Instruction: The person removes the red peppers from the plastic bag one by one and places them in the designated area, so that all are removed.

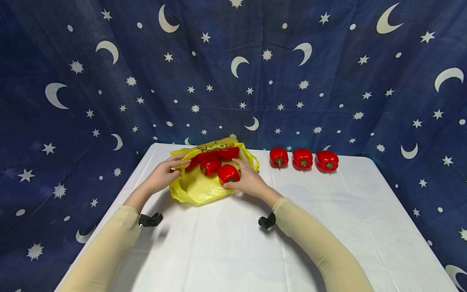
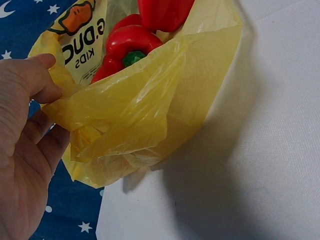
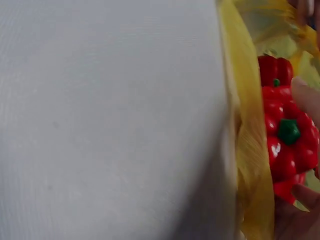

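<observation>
A yellow plastic bag (image 1: 197,190) lies on the table with its mouth spread toward me and several red bell peppers (image 1: 210,166) inside. My left hand (image 1: 163,174) pinches the bag's rim on its left side, thumb inside and fingers behind the plastic, as the left wrist view shows. At the right part of the mouth, my right hand (image 1: 251,180) grips another red bell pepper (image 1: 228,173) between thumb and fingers. Its green stem (image 3: 289,131) shows in the right wrist view, where the yellow rim runs alongside it.
Three more red bell peppers stand in a row right of the bag: a left one (image 1: 279,157), a middle one (image 1: 302,159) and a right one (image 1: 326,161). A white cloth covers the table (image 1: 233,247). Behind hangs a dark blue curtain (image 1: 219,40) with moons and stars.
</observation>
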`<state>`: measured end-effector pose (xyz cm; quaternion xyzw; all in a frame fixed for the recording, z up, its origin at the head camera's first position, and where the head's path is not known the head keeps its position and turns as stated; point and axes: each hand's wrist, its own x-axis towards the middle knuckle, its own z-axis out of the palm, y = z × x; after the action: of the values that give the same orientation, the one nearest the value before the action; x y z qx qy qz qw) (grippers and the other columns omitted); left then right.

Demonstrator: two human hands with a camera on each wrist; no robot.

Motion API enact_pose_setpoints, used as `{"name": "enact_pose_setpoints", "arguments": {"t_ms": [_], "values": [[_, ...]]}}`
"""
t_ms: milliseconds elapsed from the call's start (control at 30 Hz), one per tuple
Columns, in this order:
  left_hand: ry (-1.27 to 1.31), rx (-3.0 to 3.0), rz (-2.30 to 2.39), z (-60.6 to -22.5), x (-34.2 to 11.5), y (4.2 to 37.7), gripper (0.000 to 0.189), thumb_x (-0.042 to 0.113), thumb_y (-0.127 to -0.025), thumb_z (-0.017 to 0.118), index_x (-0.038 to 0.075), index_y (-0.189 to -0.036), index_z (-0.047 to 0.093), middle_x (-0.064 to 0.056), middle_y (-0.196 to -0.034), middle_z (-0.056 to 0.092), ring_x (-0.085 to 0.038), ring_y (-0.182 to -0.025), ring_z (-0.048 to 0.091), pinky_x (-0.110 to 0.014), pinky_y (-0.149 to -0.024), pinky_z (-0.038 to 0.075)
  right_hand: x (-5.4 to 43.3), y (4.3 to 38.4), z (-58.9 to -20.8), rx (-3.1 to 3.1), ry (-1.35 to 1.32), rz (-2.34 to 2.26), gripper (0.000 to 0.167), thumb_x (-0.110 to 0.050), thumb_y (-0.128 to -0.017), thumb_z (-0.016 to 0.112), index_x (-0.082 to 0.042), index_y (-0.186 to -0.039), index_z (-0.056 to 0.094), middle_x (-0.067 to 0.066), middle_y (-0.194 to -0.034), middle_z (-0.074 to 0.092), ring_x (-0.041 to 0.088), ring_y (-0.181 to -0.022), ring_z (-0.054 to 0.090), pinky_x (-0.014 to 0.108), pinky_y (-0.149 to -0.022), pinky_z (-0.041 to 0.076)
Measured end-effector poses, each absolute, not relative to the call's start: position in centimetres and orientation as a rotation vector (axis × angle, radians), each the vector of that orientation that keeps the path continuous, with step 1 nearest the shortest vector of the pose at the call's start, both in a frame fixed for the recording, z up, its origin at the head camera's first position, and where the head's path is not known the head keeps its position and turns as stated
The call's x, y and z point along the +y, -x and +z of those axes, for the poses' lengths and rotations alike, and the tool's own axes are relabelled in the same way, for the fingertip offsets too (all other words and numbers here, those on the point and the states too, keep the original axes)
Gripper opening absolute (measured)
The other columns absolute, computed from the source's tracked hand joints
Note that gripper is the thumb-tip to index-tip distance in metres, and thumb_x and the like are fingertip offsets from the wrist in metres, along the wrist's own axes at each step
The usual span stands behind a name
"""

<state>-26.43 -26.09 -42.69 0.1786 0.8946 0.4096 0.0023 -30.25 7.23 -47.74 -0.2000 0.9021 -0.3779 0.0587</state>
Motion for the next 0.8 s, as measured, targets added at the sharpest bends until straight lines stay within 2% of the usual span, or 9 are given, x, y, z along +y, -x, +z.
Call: {"name": "enact_pose_setpoints", "arguments": {"t_ms": [133,333,600,800], "values": [[-0.556,2.803,1.281,-42.8,-26.2,26.5,0.046,-0.003,-0.096,0.052,0.009,-0.139,0.066,-0.004,-0.159,0.043,-0.029,-0.149,0.031,-0.026,-0.078,0.045,6.6,30.2,-48.1,2.804,0.609,-1.053,0.102,-0.049,-0.073,0.088,-0.018,-0.156,0.037,0.007,-0.152,0.043,0.026,-0.132,0.049,0.053,-0.106,0.045],[-0.577,2.804,1.287,-42.7,-26.2,26.5,0.046,-0.005,-0.096,0.052,0.008,-0.138,0.066,-0.005,-0.159,0.043,-0.030,-0.149,0.031,-0.026,-0.078,0.044,6.3,30.1,-48.3,2.817,0.586,-1.058,0.097,-0.040,-0.075,0.088,-0.017,-0.154,0.038,0.007,-0.145,0.049,0.026,-0.127,0.053,0.053,-0.102,0.048],[-0.562,2.801,1.285,-42.6,-26.2,26.4,0.047,-0.004,-0.096,0.053,0.008,-0.139,0.065,-0.005,-0.160,0.041,-0.031,-0.149,0.030,-0.027,-0.074,0.044,7.1,30.4,-48.6,2.686,0.645,-1.186,0.095,-0.032,-0.079,0.087,-0.022,-0.157,0.034,0.007,-0.149,0.048,0.028,-0.131,0.051,0.053,-0.106,0.044],[-0.547,2.784,1.312,-42.7,-26.1,26.4,0.046,-0.005,-0.097,0.053,0.006,-0.140,0.064,-0.007,-0.160,0.040,-0.031,-0.147,0.032,-0.026,-0.074,0.043,7.5,30.5,-48.9,2.614,0.641,-1.269,0.101,-0.033,-0.076,0.090,-0.025,-0.159,0.032,0.007,-0.156,0.040,0.029,-0.138,0.044,0.053,-0.111,0.039]]}}
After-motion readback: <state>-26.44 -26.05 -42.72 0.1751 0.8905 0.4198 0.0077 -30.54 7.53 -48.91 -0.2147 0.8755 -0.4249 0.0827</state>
